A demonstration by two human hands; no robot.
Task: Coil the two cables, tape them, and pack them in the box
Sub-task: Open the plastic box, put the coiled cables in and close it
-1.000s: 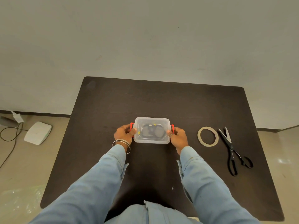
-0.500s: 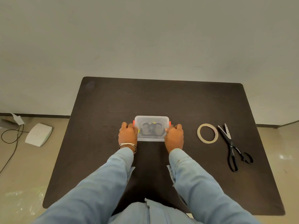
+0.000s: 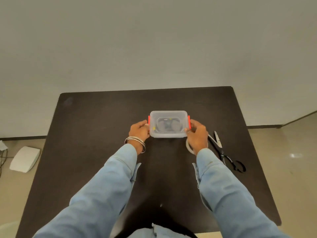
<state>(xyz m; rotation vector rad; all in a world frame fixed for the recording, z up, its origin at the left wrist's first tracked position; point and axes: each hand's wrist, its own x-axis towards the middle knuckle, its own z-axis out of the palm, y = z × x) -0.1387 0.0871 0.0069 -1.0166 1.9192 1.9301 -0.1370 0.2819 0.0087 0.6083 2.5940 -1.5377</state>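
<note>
A clear plastic box (image 3: 168,124) with orange side latches sits lidded at the middle of the dark bench (image 3: 89,152), dark coiled cables (image 3: 167,125) dimly visible inside. The left hand (image 3: 139,130) and right hand (image 3: 197,133) each grip one end of it. A tape roll (image 3: 188,147) and black scissors (image 3: 224,153) lie to the right.

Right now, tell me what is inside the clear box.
Through the lid of the clear box, dark coiled cables with yellow tape bits show. The lid blurs them, so their count is unclear.
</note>
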